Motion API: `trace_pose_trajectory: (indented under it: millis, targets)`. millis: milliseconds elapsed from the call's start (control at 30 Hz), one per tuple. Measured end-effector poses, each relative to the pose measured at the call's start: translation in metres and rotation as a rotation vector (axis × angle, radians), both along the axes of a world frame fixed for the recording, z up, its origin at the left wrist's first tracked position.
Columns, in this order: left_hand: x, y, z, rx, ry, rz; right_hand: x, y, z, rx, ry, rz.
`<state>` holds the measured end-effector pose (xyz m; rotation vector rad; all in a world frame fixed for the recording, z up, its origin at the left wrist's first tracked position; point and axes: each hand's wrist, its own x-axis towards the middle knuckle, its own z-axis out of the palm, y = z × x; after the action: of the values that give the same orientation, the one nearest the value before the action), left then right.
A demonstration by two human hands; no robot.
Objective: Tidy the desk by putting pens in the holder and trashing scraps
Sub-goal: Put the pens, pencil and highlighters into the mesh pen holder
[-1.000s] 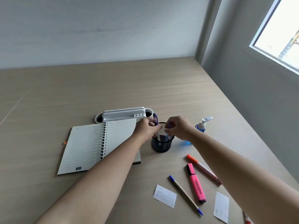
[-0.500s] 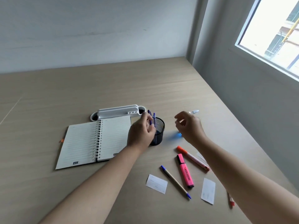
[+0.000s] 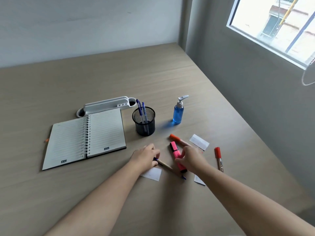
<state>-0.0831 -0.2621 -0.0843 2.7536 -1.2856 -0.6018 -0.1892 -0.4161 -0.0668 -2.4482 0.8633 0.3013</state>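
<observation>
A black mesh holder [image 3: 144, 126] stands mid-desk with two blue pens [image 3: 140, 109] upright in it. In front of it my left hand [image 3: 144, 158] closes its fingertips on the blue end of a tan pen [image 3: 166, 165] that lies on the desk. My right hand [image 3: 191, 158] pinches a pink highlighter [image 3: 174, 149], which also rests on the desk. An orange marker [image 3: 173, 137] runs partly under my right fingers. A red pen [image 3: 218, 157] lies to the right. White paper scraps sit below my left hand [image 3: 153, 174], by the orange marker [image 3: 199, 142], and under my right wrist [image 3: 198, 181].
An open spiral notebook [image 3: 85, 138] lies left of the holder, with a white desk organiser [image 3: 105, 104] behind it. A blue pump bottle [image 3: 178, 113] stands right of the holder. A small orange item [image 3: 46, 140] peeks out at the notebook's left edge. The grey wall borders the desk on the right.
Both hands left the mesh holder and came down toward me onto the loose pens; the two blue pens now stand in the holder. The view tilted down and right.
</observation>
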Motion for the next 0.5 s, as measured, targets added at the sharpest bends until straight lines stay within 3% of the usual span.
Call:
trace_pose_trajectory:
  millis: [100, 233, 400, 500]
  targets:
    - [-0.003, -0.002, -0.003, -0.027, 0.04, -0.042, -0.002, 0.0, -0.009, 0.069, 0.084, -0.023]
    - [0.004, -0.001, 0.01, -0.135, 0.235, 0.035, -0.009, -0.012, -0.014, 0.163, 0.101, -0.024]
    - [0.022, 0.023, 0.047, -0.445, 0.584, 0.303, -0.012, -0.017, 0.0, 0.482, -0.106, -0.086]
    - [0.037, 0.032, 0.076, -0.67, 0.615, 0.442, 0.005, -0.016, 0.027, 0.584, -0.253, -0.022]
